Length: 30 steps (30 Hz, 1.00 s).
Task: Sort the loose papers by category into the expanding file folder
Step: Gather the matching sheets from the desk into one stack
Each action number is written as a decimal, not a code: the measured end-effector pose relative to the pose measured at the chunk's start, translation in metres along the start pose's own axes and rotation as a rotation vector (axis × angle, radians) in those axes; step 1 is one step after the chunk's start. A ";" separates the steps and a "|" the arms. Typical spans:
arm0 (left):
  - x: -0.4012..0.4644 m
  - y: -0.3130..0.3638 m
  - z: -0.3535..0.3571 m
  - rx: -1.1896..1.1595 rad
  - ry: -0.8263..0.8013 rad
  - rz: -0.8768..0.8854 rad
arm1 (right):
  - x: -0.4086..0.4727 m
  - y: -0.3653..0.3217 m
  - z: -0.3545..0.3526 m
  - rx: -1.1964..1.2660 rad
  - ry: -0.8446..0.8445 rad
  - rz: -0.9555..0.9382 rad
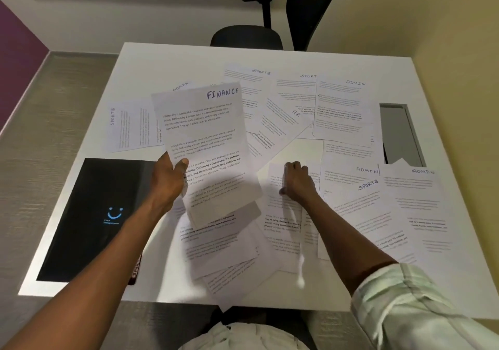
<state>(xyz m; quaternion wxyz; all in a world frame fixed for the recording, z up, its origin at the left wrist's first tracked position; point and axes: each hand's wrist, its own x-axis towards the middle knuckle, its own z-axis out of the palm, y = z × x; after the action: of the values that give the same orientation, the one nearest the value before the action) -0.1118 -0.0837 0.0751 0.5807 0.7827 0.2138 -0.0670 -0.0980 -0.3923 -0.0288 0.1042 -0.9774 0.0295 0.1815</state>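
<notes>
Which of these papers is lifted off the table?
The sheet headed FINANCE, held up by the left hand. The SPORTS, ADMIN and HR sheets lie flat on the table.

1. There is one view only, from a wide-angle camera on the person's head, so no second view shares any part of the scene
2. It looks forward and steeply down onto the white table [324,61], whose near edge runs across the lower part of the picture
3. Both forearms reach in from the bottom corners, and the person's lap shows at the bottom edge, so the camera sits close above the near side
4. The far side faces a black office chair [247,36] and the wall behind it
5. The wide lens bends the table's edges outward
</notes>
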 end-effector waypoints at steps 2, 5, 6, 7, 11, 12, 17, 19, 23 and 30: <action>0.001 0.002 0.000 -0.003 -0.003 0.002 | 0.012 -0.002 -0.002 -0.003 -0.020 0.020; 0.003 0.003 -0.001 -0.006 0.000 0.014 | 0.023 -0.003 -0.005 -0.078 -0.053 0.003; 0.003 0.002 -0.001 -0.003 0.001 0.011 | 0.026 -0.003 -0.005 -0.104 -0.060 -0.003; 0.003 0.002 -0.001 0.001 0.004 0.009 | 0.027 -0.004 -0.006 -0.120 -0.069 -0.004; 0.001 0.002 -0.002 0.008 0.024 0.011 | 0.034 -0.007 -0.013 -0.068 -0.151 -0.002; 0.002 0.002 -0.004 0.009 0.024 0.018 | 0.036 -0.009 -0.018 -0.056 -0.174 0.004; 0.004 0.006 -0.016 0.023 0.038 0.035 | 0.033 -0.019 -0.054 -0.110 -0.231 -0.047; 0.005 0.010 -0.019 0.018 0.029 0.049 | 0.027 -0.024 -0.075 -0.090 -0.227 -0.072; 0.003 0.021 -0.022 0.023 0.006 0.101 | 0.009 -0.039 -0.126 -0.059 -0.188 -0.162; 0.007 0.054 -0.024 0.107 0.002 0.241 | -0.041 -0.072 -0.206 -0.054 0.013 -0.280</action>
<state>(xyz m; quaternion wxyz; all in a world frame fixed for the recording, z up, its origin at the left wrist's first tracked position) -0.0866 -0.0724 0.1273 0.5418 0.8326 0.1148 -0.0070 -0.0580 -0.3653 0.1879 0.1018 -0.9756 -0.1114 0.1596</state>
